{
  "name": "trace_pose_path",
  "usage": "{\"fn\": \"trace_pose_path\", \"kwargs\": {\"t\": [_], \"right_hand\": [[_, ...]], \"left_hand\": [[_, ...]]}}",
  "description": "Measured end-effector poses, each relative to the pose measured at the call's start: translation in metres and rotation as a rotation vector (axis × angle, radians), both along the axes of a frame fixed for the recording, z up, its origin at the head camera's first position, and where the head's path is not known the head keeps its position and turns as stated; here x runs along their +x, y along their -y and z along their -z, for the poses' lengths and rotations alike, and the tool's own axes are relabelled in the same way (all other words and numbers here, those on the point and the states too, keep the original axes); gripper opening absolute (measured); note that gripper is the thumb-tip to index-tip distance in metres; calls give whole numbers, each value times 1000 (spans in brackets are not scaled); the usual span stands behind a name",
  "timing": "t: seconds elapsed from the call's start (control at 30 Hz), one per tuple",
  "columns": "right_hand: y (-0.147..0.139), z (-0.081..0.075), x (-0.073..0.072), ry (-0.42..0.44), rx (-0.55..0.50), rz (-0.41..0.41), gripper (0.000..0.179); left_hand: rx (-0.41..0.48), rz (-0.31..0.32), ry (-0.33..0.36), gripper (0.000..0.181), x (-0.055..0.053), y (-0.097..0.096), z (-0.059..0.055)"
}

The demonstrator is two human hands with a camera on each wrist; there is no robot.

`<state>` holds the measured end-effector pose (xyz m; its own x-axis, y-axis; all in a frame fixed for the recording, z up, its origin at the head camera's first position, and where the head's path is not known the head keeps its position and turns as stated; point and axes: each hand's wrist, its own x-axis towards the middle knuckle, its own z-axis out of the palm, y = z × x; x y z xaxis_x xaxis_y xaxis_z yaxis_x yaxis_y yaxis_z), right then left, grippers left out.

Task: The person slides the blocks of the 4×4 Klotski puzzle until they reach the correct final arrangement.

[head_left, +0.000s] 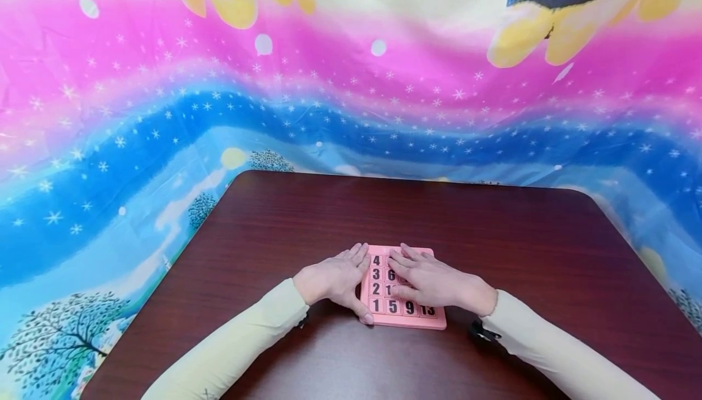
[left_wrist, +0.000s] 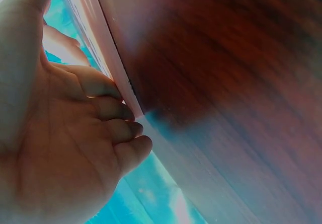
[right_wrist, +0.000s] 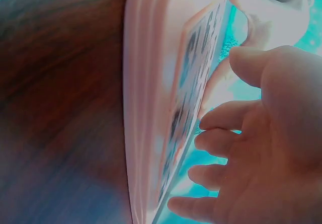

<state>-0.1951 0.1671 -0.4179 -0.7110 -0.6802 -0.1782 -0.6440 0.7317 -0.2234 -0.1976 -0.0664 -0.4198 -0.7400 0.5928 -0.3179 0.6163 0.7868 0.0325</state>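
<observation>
A pink number-tile puzzle board (head_left: 406, 321) lies flat on the table. Black numbers on its square tiles show, with 1, 5, 9 and 13 along the near row. Flanking its left side is my left hand (head_left: 341, 278), fingertips at the far left corner and thumb at the near left corner. Over the tiles spreads my right hand (head_left: 430, 279), its straightened fingers covering much of the right and far part. In the right wrist view the fingers (right_wrist: 221, 116) are extended close above the board's face (right_wrist: 196, 58). The left wrist view shows the fingers (left_wrist: 126, 151) beside the board's edge (left_wrist: 108, 48).
The dark wood table (head_left: 329, 217) has rounded far corners and extends around the board. Behind and beside it hangs a colourful cloth (head_left: 351, 83) with snowflakes and trees. Pale sleeves cover both forearms, and a dark strap piece (head_left: 484, 331) shows at the right wrist.
</observation>
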Motion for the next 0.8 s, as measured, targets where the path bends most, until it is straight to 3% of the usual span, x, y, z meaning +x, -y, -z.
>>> {"fn": "trace_pose_path", "kwargs": {"t": [0.8], "right_hand": [[-26, 2, 6, -42, 38, 24, 67]], "left_hand": [[6, -15, 10, 132, 3, 0, -1]]}}
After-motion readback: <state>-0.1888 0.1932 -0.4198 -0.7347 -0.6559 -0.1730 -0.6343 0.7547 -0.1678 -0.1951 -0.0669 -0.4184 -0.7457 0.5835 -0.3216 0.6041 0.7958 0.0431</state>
